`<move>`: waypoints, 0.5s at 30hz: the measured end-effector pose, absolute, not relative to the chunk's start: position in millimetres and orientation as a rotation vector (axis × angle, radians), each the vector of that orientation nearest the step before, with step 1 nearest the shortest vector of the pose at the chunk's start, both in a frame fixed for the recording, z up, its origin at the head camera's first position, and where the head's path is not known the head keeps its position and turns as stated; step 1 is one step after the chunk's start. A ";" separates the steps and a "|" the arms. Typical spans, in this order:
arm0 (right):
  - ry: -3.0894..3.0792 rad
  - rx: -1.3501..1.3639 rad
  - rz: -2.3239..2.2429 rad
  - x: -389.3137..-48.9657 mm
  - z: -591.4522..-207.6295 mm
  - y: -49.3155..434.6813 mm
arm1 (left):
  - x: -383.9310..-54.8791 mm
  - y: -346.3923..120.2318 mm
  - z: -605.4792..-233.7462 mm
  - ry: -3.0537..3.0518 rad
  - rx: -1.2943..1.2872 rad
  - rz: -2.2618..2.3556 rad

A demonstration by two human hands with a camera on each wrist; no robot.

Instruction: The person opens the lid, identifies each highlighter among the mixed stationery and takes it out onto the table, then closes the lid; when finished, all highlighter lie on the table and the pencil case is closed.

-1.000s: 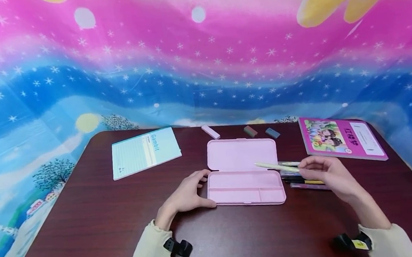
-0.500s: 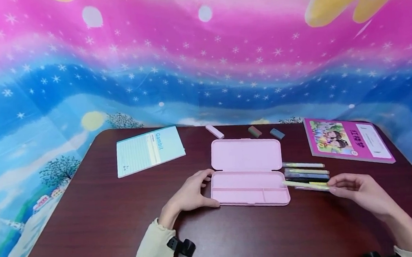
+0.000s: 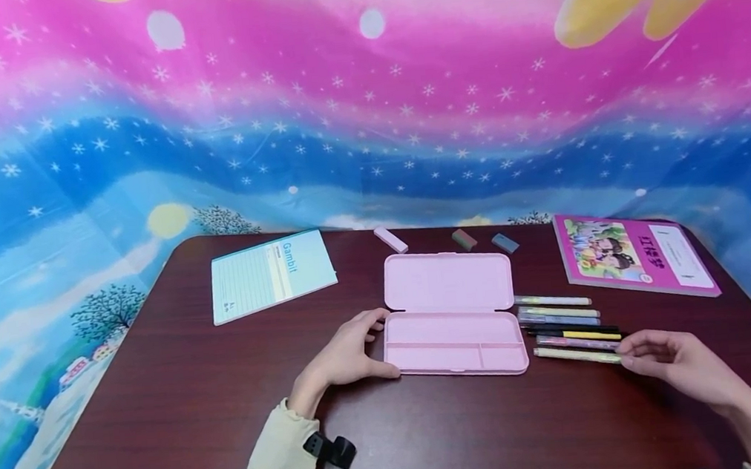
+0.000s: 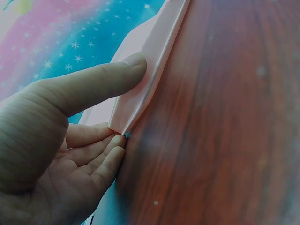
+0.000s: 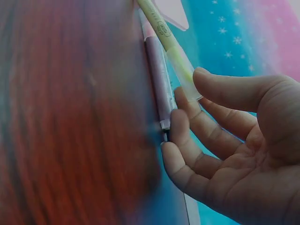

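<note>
A pink pencil case (image 3: 448,284) lies with its lid folded back, its compartments bare. At its left end my left hand (image 3: 346,352) holds it, thumb at the front corner and fingers at the back; the left wrist view shows the thumb (image 4: 133,65) flat on the case's side wall. My right hand (image 3: 681,360) pinches the capped end of a pale yellow highlighter (image 3: 577,355) between thumb and fingertips. It lies low in front of a row of pens. Nearest to it is a purple-pink pen (image 5: 159,79), close to the lower fingers.
Behind the highlighter lie several pens, among them a black and yellow one (image 3: 581,333) and a white one (image 3: 556,301). Three erasers, one of them pink (image 3: 391,240), sit behind the case. A light-blue notebook (image 3: 272,277) lies left, a magenta book (image 3: 635,255) right.
My right hand has carried the highlighter from over the pencil case rightward and toward me, lowering it in front of the other pens. My left hand stays at the case.
</note>
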State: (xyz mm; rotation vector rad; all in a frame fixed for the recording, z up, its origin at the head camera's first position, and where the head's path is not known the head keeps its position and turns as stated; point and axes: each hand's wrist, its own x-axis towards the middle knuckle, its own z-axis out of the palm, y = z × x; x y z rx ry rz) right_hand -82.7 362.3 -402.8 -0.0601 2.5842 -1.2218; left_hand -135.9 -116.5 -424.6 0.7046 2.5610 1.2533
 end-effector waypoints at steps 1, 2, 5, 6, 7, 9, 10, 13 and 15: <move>2.592 -0.055 -1.205 -82.7 -403.0 362.4 | -135.8 -116.5 -424.4 2.561 0.704 1.254; 2.605 -0.048 -1.184 -82.7 -403.2 362.3 | -135.7 -116.5 -424.1 2.562 0.705 1.255; 2.662 -0.038 -1.100 -83.5 -404.0 361.4 | -135.9 -116.5 -424.0 2.562 0.705 1.256; 2.683 -0.035 -1.066 -84.1 -404.4 361.2 | -135.9 -116.5 -424.0 2.564 0.705 1.253; 2.710 -0.034 -1.026 -84.9 -404.6 361.0 | -135.9 -116.5 -423.9 2.565 0.705 1.251; 2.759 -0.028 -0.949 -86.6 -405.1 361.1 | -136.0 -116.4 -424.2 2.565 0.705 1.249; 2.778 -0.024 -0.915 -87.5 -405.3 361.2 | -136.0 -116.4 -424.3 2.565 0.705 1.246; 2.824 -0.005 -0.833 -89.7 -405.4 361.0 | -136.0 -116.4 -424.5 2.566 0.706 1.243; 2.848 0.002 -0.807 -90.6 -405.5 360.4 | -135.9 -116.5 -424.7 2.564 0.704 1.248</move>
